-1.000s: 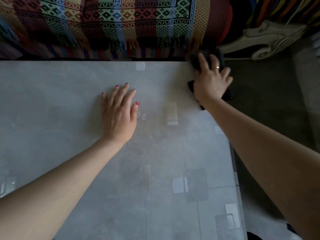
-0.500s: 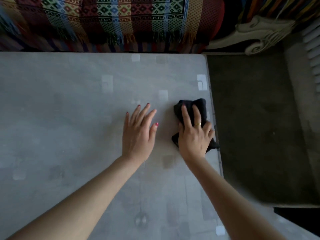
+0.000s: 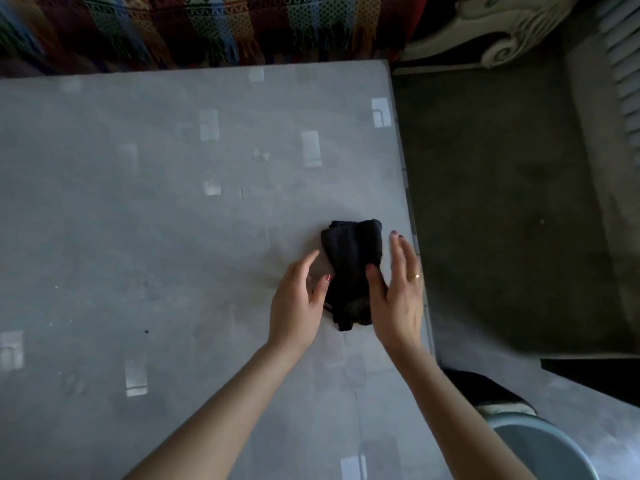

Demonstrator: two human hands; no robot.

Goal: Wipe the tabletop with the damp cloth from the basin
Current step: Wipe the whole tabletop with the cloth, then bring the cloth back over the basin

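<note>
Both hands spread: left hand (image 3: 298,299), right hand (image 3: 398,296) flank black cloth (image 3: 349,268) on tabletop (image 3: 156,220); contact unclear.

A pale grey tabletop (image 3: 138,237) with a faint marbled pattern and scattered lighter rectangular patches carries a bunched black cloth (image 3: 349,271). Beyond its far edge hangs a striped woven blanket (image 3: 207,26) in red, blue, green and orange geometric bands with a fringe. The nails on the left hand (image 3: 298,306) are pinkish red, the right hand (image 3: 398,299) wears a gold ring (image 3: 413,276), and a light blue basin (image 3: 540,448) shows at the lower right.
</note>
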